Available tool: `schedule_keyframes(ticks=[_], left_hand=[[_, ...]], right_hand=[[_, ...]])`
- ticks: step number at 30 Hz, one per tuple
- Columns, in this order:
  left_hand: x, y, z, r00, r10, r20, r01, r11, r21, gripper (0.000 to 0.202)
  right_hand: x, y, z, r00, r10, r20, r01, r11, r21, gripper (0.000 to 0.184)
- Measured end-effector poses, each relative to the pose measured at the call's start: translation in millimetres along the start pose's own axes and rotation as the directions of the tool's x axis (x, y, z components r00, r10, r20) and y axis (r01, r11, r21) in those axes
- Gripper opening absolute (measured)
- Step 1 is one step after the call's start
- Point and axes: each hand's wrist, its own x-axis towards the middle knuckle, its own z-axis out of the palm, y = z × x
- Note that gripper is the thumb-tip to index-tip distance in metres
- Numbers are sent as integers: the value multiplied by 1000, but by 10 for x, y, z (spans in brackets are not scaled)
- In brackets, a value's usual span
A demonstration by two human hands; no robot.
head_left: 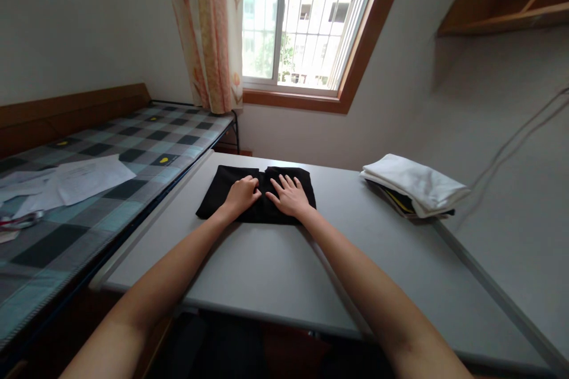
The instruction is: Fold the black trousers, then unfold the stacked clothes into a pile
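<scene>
A folded black garment (222,189) lies flat on the grey table (275,272), toward its far side. My left hand (242,194) rests on the garment's middle with the fingers curled under, knuckles down on the cloth. Just to its right, my right hand (290,194) lies flat on the same garment with the fingers spread and pointing away from me. The two hands almost touch. Neither hand grips the cloth.
A stack of folded clothes (415,189), white on top, sits at the table's right side by the wall. A bed with a checked cover (133,154) and loose papers (75,180) runs along the left. Beyond the table are a window (306,18) and a curtain (208,29).
</scene>
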Motion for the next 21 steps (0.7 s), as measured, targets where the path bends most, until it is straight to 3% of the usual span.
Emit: schedule_keyframes(ticks=[4, 7, 9, 11, 13, 15, 18, 21], left_hand=[[4, -12, -7, 1000, 27, 9, -27, 998, -56, 13], [1, -55, -36, 998, 46, -43, -52, 988, -145, 11], [-4, -71, -35, 994, 44, -103, -64, 978, -200, 12], [-9, -63, -3, 991, 37, -131, -65, 973, -221, 12], [-9, -34, 44, 993, 37, -113, -60, 975, -213, 13], [-4, -3, 67, 997, 41, -64, -53, 979, -195, 14], [-6, 13, 6, 1000, 20, -2, -21, 982, -187, 21], [-45, 13, -112, 996, -28, -87, 7, 973, -231, 33]], right_hand=[[24, 45, -89, 1000, -19, -15, 21, 993, 112, 62], [-14, 178, -223, 984, -7, -180, 46, 976, 214, 50], [-69, 324, -305, 949, 124, -290, -53, 969, 241, 44], [-138, 502, -356, 895, 333, -296, -259, 930, 261, 41], [-206, 670, -368, 837, 516, -181, -458, 842, 285, 44], [-257, 784, -349, 808, 589, 9, -558, 761, 332, 48], [-279, 814, -302, 796, 550, 253, -599, 659, 455, 50], [-258, 742, -275, 788, 501, 357, -609, 552, 570, 48]])
